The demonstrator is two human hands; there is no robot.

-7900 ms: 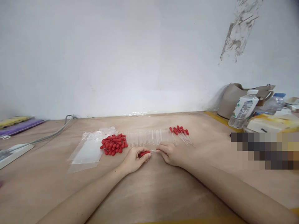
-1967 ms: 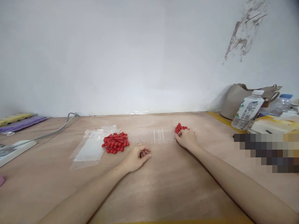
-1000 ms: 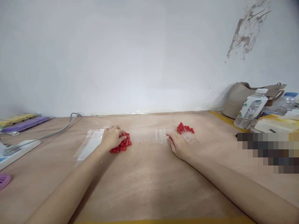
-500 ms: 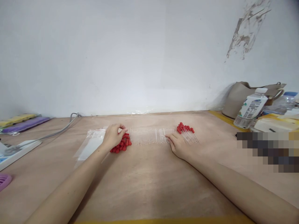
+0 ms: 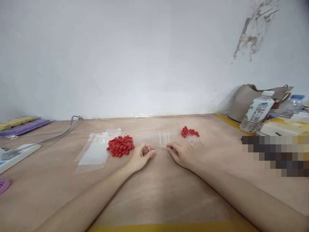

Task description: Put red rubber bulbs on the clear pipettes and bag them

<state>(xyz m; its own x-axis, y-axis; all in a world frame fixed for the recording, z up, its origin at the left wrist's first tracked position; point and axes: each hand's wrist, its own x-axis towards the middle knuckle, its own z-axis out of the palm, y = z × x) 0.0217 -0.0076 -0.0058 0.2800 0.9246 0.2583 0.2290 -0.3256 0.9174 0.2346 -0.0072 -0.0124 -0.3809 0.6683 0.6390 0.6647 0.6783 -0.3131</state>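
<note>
My left hand (image 5: 141,158) is closed in a pinch, with a bit of a red rubber bulb (image 5: 152,149) showing at its fingertips. Facing it, my right hand (image 5: 180,155) pinches a thin clear dropper tube (image 5: 164,147) that points left toward the bulb; a gap separates the two. Behind both hands runs a row of clear dropper tubes (image 5: 147,138) laid side by side. A heap of loose red rubber bulbs (image 5: 120,146) lies left of the row. To the right are several droppers with red bulbs on their tubes (image 5: 190,133).
Clear plastic bags (image 5: 94,154) lie left of the heap. Farther left are a power strip (image 5: 21,158) with a grey cable and yellow and purple packs (image 5: 26,127). A bottle (image 5: 258,111), a beige bag (image 5: 241,103) and other items crowd the right side.
My left hand has moved right and nearer from the red heap, now with a red bulb in its fingers. The right hand has stayed nearly in place, holding the tube.
</note>
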